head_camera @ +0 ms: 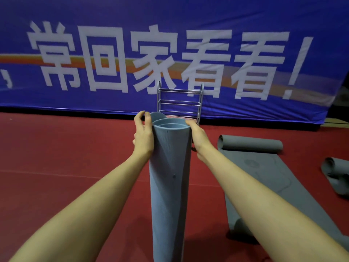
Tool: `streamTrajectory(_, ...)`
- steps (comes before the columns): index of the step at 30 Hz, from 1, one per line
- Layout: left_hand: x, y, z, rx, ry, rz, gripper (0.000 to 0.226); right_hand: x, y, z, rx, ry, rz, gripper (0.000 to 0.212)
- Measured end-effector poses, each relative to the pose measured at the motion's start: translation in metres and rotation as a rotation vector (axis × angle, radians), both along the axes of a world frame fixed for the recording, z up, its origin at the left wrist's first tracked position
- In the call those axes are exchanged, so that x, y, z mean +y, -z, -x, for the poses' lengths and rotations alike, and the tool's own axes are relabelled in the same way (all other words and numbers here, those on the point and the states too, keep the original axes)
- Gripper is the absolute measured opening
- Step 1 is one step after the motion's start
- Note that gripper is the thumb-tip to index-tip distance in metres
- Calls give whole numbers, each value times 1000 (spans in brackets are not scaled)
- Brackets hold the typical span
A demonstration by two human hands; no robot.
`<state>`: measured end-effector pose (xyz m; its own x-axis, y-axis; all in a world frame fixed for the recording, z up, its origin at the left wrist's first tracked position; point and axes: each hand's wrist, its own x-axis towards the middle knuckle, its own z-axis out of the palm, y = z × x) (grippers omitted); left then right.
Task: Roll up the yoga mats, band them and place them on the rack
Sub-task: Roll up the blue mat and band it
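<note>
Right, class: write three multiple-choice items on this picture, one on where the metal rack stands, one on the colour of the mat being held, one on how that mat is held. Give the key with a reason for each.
1. Where is the metal rack?
A. against the blue banner
B. on the grey mat
C. behind the person

2. What colour is the rolled yoga mat in the hands?
A. red
B. blue
C. green

3. How is it held?
A. flat on the floor
B. upright, its top end between both hands
C. under one arm

Key: A, the rack stands at the banner's foot; B, it is blue against the red floor; B, left hand and right hand grip its top end.
</note>
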<state>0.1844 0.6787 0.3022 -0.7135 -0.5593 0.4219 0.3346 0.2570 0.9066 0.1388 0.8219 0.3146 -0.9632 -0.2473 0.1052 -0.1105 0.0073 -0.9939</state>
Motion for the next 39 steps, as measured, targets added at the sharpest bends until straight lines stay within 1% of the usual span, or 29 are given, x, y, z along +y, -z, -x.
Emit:
streamTrajectory(1, 1, -1, 1, -3, 14, 45, 64, 4, -2, -1, -10, -21, 19, 29)
streamTrajectory(3, 1, -5, 0, -37, 42, 146, 54, 11, -3, 0, -25, -30, 40, 22)
streamTrajectory(6, 3, -4, 0, -54, 24, 237, 63, 14, 0, -1, 44, 25, 38, 22)
streamTrajectory(8, 6, 0, 0, -22, -15, 227, 66, 12, 11, -5, 91, 22, 93, 30)
streamTrajectory(10, 10, 7, -1, 13, -31, 173, 65, 10, 20, -8, 110, 8, 152, 34)
streamTrajectory(12, 10, 11, -2, 37, -26, 123, 62, 9, 21, -9, 118, 8, 182, 29)
streamTrajectory(15, 7, 10, -4, 59, -19, 132, 60, 7, 17, -6, 142, 19, 146, 14)
streamTrajectory(16, 7, 10, -5, 59, -25, 142, 56, 5, 17, -5, 156, 40, 136, 12)
streamTrajectory(19, 9, 10, -6, 47, -38, 121, 42, 3, 22, -6, 189, 93, 142, 18)
streamTrajectory(21, 6, 6, -7, 22, -9, 112, 33, 5, 22, -10, 190, 94, 153, 15)
streamTrajectory(23, -1, -2, -8, -8, 13, 181, 28, 8, 19, -11, 181, 84, 164, 14)
streamTrajectory(24, -5, -5, -8, -25, 0, 265, 32, 10, 16, -12, 184, 75, 152, 13)
streamTrajectory(26, -12, -11, -8, -82, -61, 495, 48, 11, 14, -12, 212, 45, 138, 7)
streamTrajectory(27, -14, -13, -8, -114, -101, 597, 56, 11, 13, -12, 232, 31, 143, 11)
streamTrajectory(29, -14, -17, -7, -174, -180, 727, 61, 10, 13, -14, 271, 27, 153, 22)
streamTrajectory(30, -13, -18, -6, -201, -205, 761, 60, 9, 14, -15, 286, 49, 145, 24)
streamTrajectory(33, -10, -20, -8, -250, -237, 765, 64, 7, 18, -16, 372, 155, 46, 37)
streamTrajectory(36, -9, -20, -13, -278, -265, 785, 68, 9, 19, -19, 478, 215, -38, 38)
streamTrajectory(39, -8, -16, -17, -276, -247, 726, 68, 7, 19, -20, 431, 209, -75, 42)
